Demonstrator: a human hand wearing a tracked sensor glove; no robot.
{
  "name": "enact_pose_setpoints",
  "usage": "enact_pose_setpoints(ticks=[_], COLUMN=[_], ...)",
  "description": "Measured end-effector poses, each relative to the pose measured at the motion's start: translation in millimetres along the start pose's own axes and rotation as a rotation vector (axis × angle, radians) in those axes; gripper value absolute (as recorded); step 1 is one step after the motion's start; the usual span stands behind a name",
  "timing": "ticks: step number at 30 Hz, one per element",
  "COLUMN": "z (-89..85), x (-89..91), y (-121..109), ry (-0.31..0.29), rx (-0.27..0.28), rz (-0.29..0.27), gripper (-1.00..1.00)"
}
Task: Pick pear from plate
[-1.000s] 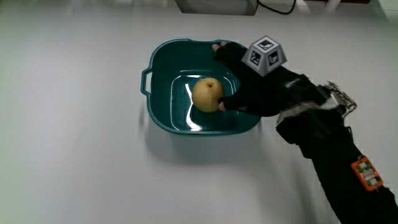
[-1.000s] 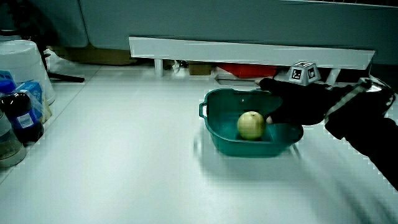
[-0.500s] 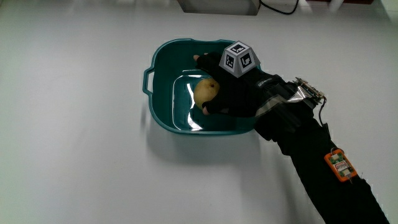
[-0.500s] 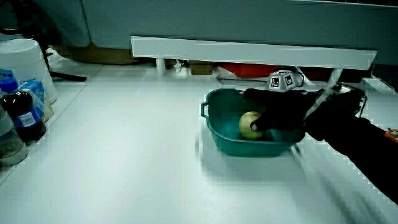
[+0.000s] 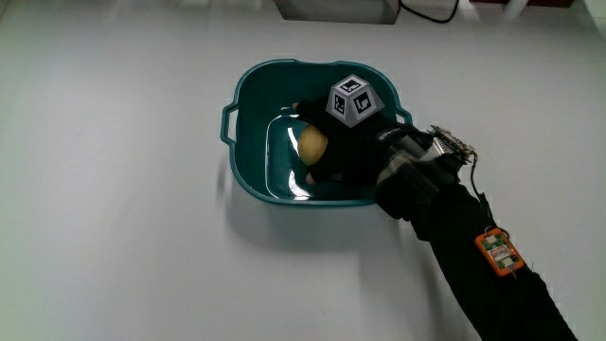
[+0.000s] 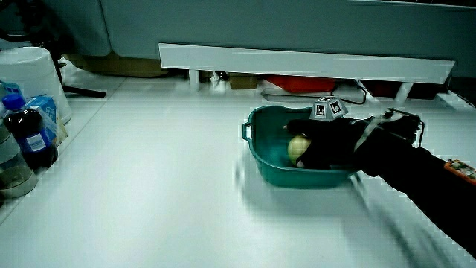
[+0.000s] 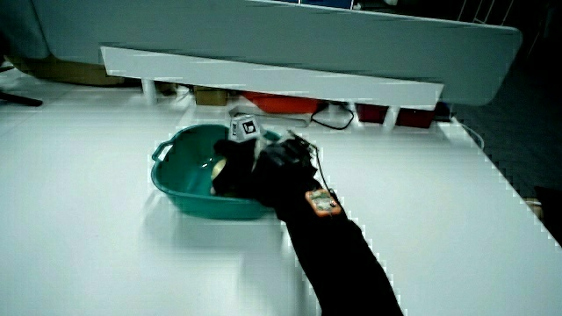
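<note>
Deep teal plastic basin-like plate with a side handle (image 5: 248, 114) sits on the white table (image 5: 114, 208). Small yellow-green pear (image 5: 311, 144) lies inside it, on the bottom, partly covered. Black-gloved hand (image 5: 348, 150) is down in the plate, fingers curled around the pear and grasping it (the patterned cube (image 5: 354, 99) rides on the hand's back). In a side view the pear (image 6: 297, 147) shows just beside the hand (image 6: 327, 141); a dark bottle (image 6: 30, 138) stands near the table's edge.

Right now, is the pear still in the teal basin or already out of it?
In. The pear sits on the floor of the teal basin, below the rim, with the hand over it; the grip cannot be judged.
</note>
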State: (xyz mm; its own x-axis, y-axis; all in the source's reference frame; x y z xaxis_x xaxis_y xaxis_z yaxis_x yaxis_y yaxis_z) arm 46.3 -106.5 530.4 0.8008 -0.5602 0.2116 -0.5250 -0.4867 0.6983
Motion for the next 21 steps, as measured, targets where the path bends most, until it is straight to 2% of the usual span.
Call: enact_pose_setpoints(ticks=[2,4,8,14,19,21], z=[0.3,-1.9,-5.4,-4.9,-7.4,-11.1], x=[-3.1,-5.8,-8.9,-10.2,-9.9,-5.7], y=[-1,0,2,1,4,6], ry=[-0.008,-0.038,-0.061,-0.055,-0.060,-0.029], rx=[0.004,0.022,0.033,0.064,0.066,0.052], rz=[0.002,-0.021,-0.042,-0.035,-0.030,-0.020], gripper=[0.00,0.12,0.35,0.71,1.00,1.00])
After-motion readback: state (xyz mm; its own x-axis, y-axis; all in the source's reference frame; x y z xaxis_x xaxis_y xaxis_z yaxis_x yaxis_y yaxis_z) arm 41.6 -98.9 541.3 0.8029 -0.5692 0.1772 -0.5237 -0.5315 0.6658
